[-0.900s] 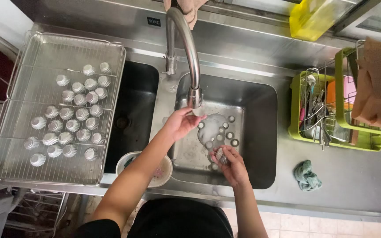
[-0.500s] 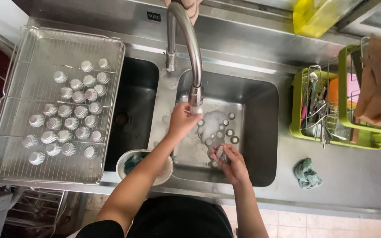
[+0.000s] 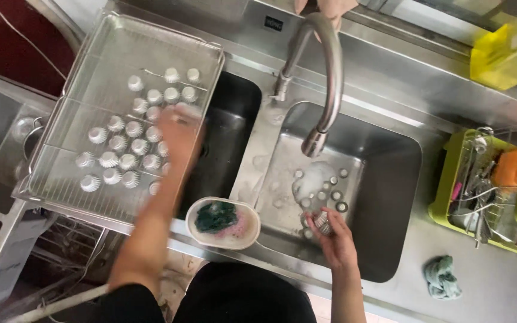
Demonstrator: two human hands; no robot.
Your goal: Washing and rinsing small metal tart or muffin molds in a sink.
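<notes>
My left hand (image 3: 179, 133) reaches over the right edge of a wire-bottomed metal tray (image 3: 67, 125) that holds several small fluted metal cups (image 3: 128, 145) upside down. The hand is motion-blurred, with a pale smear at its fingertips, so its grip is unclear. My right hand (image 3: 334, 238) is low in the right sink basin (image 3: 384, 179), with its fingers closed on one small metal cup (image 3: 321, 225). More such cups (image 3: 334, 192) lie in soapy foam under the curved tap (image 3: 328, 72).
A white bowl with a green scrubber (image 3: 222, 222) sits on the sink's front rim, between the basins. The dark left basin (image 3: 225, 143) lies beside the tray. A green cutlery rack (image 3: 480, 191) and a crumpled cloth (image 3: 442, 276) are on the right. Another person's hand (image 3: 324, 7) shows at the top edge.
My left hand has left the spot under the tap and swung left to the tray of cups. My right hand stays in the basin, holding a cup.
</notes>
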